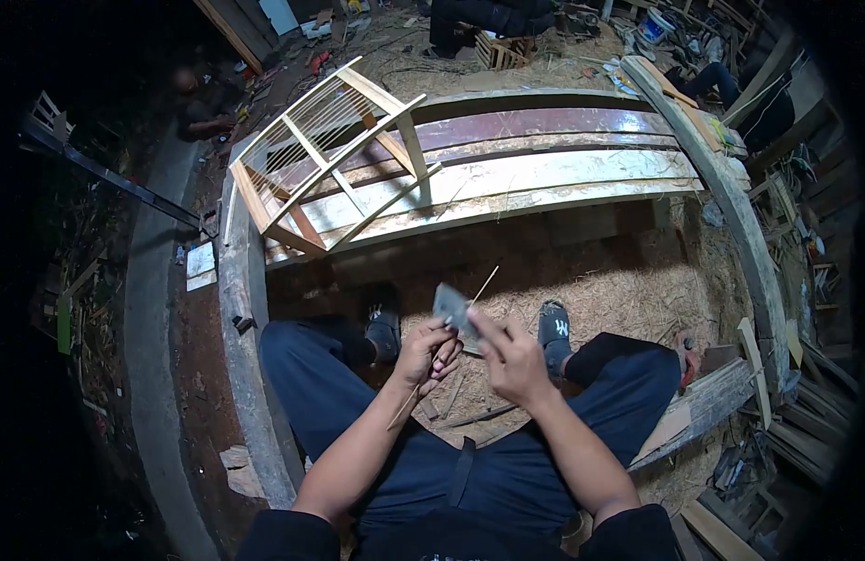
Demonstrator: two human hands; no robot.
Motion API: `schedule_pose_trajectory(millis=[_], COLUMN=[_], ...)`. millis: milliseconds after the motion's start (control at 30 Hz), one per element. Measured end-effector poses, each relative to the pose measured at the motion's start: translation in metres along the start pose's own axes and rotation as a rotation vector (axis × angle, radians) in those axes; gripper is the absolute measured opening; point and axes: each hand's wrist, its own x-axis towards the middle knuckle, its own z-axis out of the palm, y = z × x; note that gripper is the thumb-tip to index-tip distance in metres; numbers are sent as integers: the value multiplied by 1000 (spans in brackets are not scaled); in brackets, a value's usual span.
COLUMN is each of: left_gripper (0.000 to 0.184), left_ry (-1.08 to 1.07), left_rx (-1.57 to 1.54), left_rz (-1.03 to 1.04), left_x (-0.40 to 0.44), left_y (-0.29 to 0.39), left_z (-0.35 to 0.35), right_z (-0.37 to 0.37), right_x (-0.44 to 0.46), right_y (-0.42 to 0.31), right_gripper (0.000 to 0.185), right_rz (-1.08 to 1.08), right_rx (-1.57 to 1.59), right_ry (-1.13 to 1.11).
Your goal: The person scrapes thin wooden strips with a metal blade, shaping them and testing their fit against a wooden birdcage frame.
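My left hand (428, 353) is closed around a thin wooden stick (490, 279), which runs diagonally up past the fingers of both hands. The stick's lower end hangs below the left palm, near the wrist. Between my hands is a grey flat piece (448, 304), blurred, with a pointed upper corner; whether it is a blade or a plate I cannot tell. My right hand (514, 360) has its fingers closed on the right edge of this piece, and the left thumb lies close to its lower left side. The exact contact with the stick is smeared.
A wooden frame with thin parallel rods (311, 140) stands on the plank bench (544, 173) ahead. Thick beams (731, 206) flank my legs. Shavings (600, 290) cover the ground. Other people sit beyond the bench and at the far left. Scrap wood (815, 411) lies at right.
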Motion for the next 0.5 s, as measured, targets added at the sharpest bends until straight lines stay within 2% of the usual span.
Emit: schedule_pose_trajectory(millis=[33,67,133,267,333,367,400,433,467,500], left_gripper=[51,52,53,56,50,37,37,34,31,45], left_ry=[-31,-65,-57,8,-55,-108,-112,-143,-165,-141], left_rx=[44,87,68,-53,-61,-67,-69,-75,-81,-24], left_rz=[-6,-9,-17,-30,-27,-20,-21,-24,-23,-44], left_x=[0,-1,-1,-1,0,-3,-3,0,0,0], left_y=[2,4,4,7,7,9,8,6,4,4], left_z=[1,4,7,7,8,12,11,9,5,2], right_z=[-5,-5,-4,5,-2,-6,-10,-15,-14,-11], right_x=[6,4,4,-11,1,9,13,8,6,4], right_y=[1,4,10,3,8,13,15,7,7,11], right_gripper=[50,50,52,53,53,52,51,51,51,51], right_rz=[99,102,51,18,47,149,246,132,129,120], right_rx=[-7,-8,-122,-37,-110,-105,-104,-85,-88,-101], right_ry=[19,20,-30,-120,-113,-69,-22,-30,-29,-37])
